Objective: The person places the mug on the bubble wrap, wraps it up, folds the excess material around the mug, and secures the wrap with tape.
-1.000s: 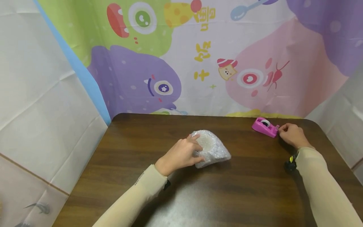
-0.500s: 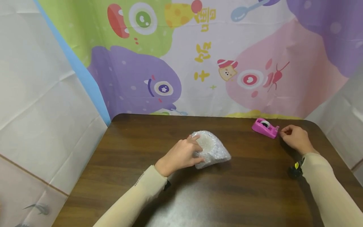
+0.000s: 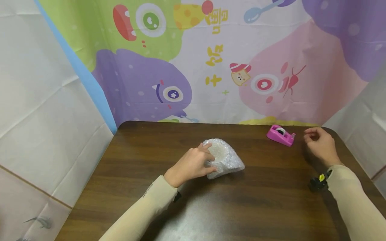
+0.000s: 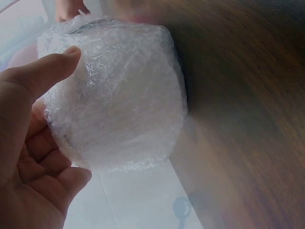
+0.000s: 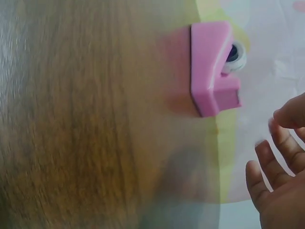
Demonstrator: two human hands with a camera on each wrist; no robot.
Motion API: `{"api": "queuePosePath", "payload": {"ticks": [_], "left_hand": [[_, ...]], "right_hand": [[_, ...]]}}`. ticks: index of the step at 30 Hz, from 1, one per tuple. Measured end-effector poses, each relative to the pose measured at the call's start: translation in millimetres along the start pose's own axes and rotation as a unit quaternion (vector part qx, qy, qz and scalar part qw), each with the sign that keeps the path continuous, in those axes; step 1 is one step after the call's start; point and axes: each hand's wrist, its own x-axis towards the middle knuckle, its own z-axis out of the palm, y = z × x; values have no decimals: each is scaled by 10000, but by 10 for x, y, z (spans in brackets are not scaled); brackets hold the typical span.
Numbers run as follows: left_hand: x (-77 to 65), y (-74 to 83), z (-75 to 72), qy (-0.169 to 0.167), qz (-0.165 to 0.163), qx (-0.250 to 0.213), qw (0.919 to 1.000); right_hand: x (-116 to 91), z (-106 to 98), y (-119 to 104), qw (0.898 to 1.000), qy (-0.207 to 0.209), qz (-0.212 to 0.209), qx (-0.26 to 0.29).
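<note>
A bundle in clear bubble wrap (image 3: pixel 230 157) rests on the brown table, with a round, flat end showing in the head view. My left hand (image 3: pixel 193 165) grips its left side. In the left wrist view the thumb (image 4: pixel 62 64) lies over the wrap (image 4: pixel 128 95) and the other fingers curl behind it. My right hand (image 3: pixel 322 145) is just right of a pink tape dispenser (image 3: pixel 280 136), apart from it. Its thumb and index fingertips come together, the other fingers loosely bent in the right wrist view; I cannot tell whether clear tape is between them.
The dispenser (image 5: pixel 209 67) carries a small white roll (image 5: pixel 236 57) and stands near the table's back right corner. Behind the table (image 3: pixel 256 207) hangs a cloth with cartoon monsters (image 3: pixel 144 83). Pale sheets (image 3: pixel 45 100) line the left and right sides.
My right hand was at the dispenser's cutter end and has moved away from it to the right. The left hand and the wrapped bundle stay in place.
</note>
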Motion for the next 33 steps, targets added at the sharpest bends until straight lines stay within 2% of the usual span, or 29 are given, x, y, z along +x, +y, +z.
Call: {"api": "queuePosePath", "payload": {"ticks": [5, 13, 23, 33], "left_hand": [[0, 2, -1, -12, -18, -16, 10000], [-3, -2, -6, -23, -18, 0, 10000], [4, -14, 15, 20, 40, 22, 10000], [-2, 1, 10, 27, -16, 82, 10000]], "right_hand": [[-31, -56, -122, 9996, 23, -65, 260], [-76, -46, -337, 9951, -196, -559, 793], [-150, 2, -734, 9880, -512, -1250, 748], [-239, 140, -1146, 9713, -1003, -2002, 808]]}}
